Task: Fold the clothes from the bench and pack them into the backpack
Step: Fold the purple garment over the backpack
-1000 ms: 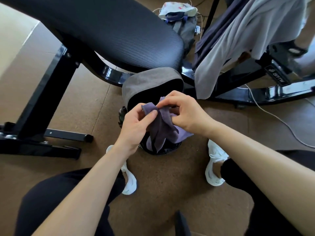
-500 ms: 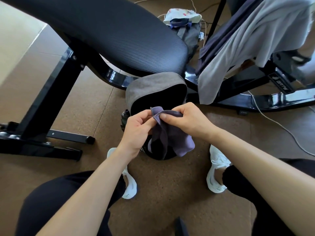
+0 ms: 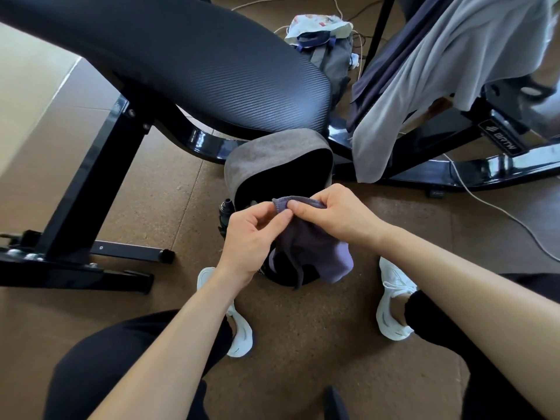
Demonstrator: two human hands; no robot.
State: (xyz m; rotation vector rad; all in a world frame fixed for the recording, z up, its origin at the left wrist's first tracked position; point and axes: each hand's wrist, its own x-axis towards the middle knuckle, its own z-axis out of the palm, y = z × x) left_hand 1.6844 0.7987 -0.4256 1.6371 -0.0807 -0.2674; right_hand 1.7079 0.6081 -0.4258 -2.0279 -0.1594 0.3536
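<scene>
Both hands (image 3: pixel 291 219) now pinching purple garment (image 3: pixel 315 253) hem together — spread flatter, over backpack (image 3: pixel 272 159)

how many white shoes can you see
2. The left white shoe sits on the floor below the left forearm; the right white shoe lies beside the right forearm. Both flank the open backpack.

left hand (image 3: pixel 253 234): pinching, thumb to fingertips | right hand (image 3: pixel 331 215): pinching, knuckles up
</scene>
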